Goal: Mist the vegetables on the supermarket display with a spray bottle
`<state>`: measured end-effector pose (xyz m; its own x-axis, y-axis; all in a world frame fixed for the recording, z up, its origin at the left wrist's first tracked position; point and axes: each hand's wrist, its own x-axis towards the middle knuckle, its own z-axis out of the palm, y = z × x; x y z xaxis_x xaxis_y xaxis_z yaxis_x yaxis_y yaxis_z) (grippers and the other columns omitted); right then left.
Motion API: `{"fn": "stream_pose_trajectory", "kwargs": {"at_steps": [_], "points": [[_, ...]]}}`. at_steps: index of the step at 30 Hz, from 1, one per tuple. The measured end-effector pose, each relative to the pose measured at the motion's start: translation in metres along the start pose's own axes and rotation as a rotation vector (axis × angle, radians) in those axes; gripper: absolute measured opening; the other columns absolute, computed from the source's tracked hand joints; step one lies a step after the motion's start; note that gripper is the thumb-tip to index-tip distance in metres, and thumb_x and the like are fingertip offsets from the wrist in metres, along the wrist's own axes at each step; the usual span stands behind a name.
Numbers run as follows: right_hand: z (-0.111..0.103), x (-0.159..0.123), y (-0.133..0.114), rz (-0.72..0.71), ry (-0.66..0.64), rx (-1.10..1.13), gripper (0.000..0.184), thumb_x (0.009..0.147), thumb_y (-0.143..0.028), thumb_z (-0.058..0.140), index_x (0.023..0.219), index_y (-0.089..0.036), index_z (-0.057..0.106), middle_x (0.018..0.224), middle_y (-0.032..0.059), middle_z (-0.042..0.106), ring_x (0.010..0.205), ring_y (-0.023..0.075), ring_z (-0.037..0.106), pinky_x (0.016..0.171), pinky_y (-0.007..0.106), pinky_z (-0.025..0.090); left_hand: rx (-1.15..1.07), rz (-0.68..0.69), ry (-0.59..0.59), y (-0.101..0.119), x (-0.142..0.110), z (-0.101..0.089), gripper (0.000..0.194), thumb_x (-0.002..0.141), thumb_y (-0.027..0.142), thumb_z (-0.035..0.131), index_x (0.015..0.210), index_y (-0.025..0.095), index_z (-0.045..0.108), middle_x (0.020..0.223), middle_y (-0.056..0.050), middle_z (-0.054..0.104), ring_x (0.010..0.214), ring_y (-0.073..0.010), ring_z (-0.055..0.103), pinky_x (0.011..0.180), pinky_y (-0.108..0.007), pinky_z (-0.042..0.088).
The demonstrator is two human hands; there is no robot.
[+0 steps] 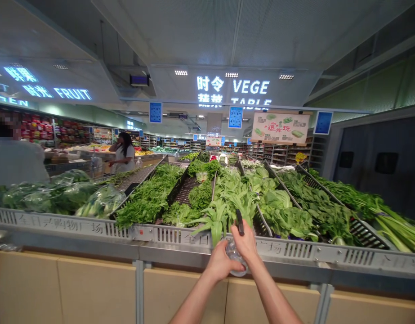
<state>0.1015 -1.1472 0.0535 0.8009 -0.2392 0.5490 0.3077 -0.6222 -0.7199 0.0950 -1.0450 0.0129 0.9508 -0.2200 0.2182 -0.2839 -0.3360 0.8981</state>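
Note:
Both of my hands are on a clear spray bottle (pixel 232 248) in front of the vegetable stand. My left hand (pixel 219 263) is wrapped around the see-through body. Higher up, my right hand (pixel 245 242) grips the bottle's top, and the black spray head (pixel 240 221) sticks out forward past its fingers. Directly beyond the nozzle lie long-leaved greens (pixel 218 218), some drooping over the stand's front rail (pixel 173 235). Heads of lettuce (pixel 278 204) are just to the right. Any spray in the air cannot be made out.
Black crates hold feathery greens (pixel 149 191), curly lettuce (pixel 198 195), dark leafy greens (pixel 311 207) and celery-like stalks (pixel 396 227). Bagged vegetables (pixel 64 191) lie left. One person (pixel 124 152) stands beyond the stand; another (pixel 16 164) is at the far left.

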Motion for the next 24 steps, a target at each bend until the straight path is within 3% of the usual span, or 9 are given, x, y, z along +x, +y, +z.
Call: {"fn": "stream_pose_trajectory", "kwargs": {"at_steps": [6, 12, 24], "points": [[-0.003, -0.008, 0.007, 0.0, -0.014, 0.094, 0.026, 0.068, -0.036, 0.041, 0.082, -0.017, 0.052, 0.074, 0.0037, 0.06, 0.068, 0.0168, 0.053, 0.063, 0.027, 0.039, 0.063, -0.016, 0.009, 0.007, -0.011, 0.004, 0.058, 0.032, 0.023, 0.076, 0.085, 0.011, 0.056, 0.088, -0.005, 0.054, 0.079, -0.0214, 0.049, 0.068, -0.029, 0.039], [-0.001, -0.015, 0.015, -0.015, -0.004, 0.124, 0.031, 0.068, -0.035, 0.043, 0.089, -0.015, 0.054, 0.076, 0.0039, 0.061, 0.07, 0.0168, 0.055, 0.065, 0.027, 0.04, 0.068, -0.054, 0.019, -0.002, -0.011, 0.012, 0.056, 0.029, 0.021, 0.076, 0.08, 0.012, 0.056, 0.083, -0.005, 0.055, 0.075, -0.0213, 0.049, 0.065, -0.029, 0.038], [0.009, -0.011, 0.019, -0.043, -0.022, 0.113, 0.033, 0.068, -0.036, 0.043, 0.091, -0.016, 0.054, 0.08, 0.0032, 0.061, 0.074, 0.0162, 0.055, 0.067, 0.026, 0.041, 0.018, -0.126, 0.06, 0.006, -0.012, 0.008, 0.052, 0.027, 0.014, 0.074, 0.076, 0.013, 0.056, 0.082, -0.005, 0.054, 0.077, -0.0232, 0.048, 0.069, -0.032, 0.036]]}}
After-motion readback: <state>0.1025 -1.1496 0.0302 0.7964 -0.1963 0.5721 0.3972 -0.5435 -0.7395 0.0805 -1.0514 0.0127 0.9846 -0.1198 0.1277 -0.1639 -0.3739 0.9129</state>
